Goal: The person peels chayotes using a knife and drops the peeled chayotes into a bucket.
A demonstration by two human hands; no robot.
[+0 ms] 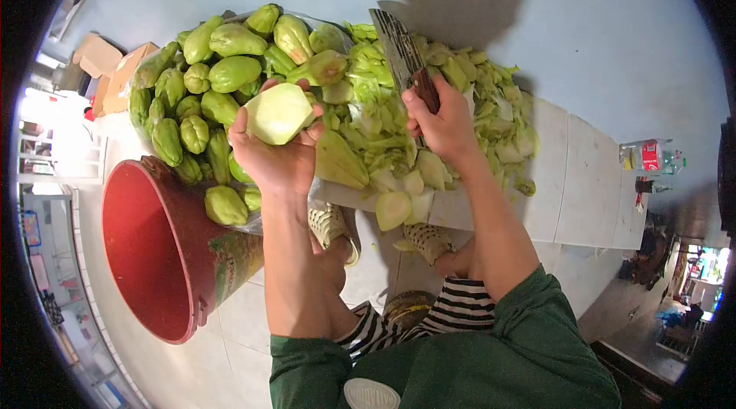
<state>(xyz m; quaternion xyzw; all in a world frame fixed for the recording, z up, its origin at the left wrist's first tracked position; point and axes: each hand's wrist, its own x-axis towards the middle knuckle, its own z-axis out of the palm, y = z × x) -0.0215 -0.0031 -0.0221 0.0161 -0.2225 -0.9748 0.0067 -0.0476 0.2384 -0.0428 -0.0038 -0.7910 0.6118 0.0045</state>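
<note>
In my left hand (272, 156) rests a peeled piece of chayote (277, 114), its pale, flat-cut face turned up, with my fingers curled around its edge. My right hand (441, 121) grips the brown wooden handle of a large knife (395, 45), whose blade points up and away to the left. Below the knife spreads a heap of green peelings (376, 114) and pale cut pieces. To the left, several whole green chayotes (234, 74) lie piled in a clear plastic bag. One larger chayote (339, 160) sits beside my left wrist, at the edge of the peelings.
A red bucket (142, 248) stands at the lower left, beside the pile. A cardboard box (123, 79) is behind it, against the wall. Plastic bottles (650, 157) are at the right on the tiled ledge (586, 171). My sandalled feet are just below the peelings.
</note>
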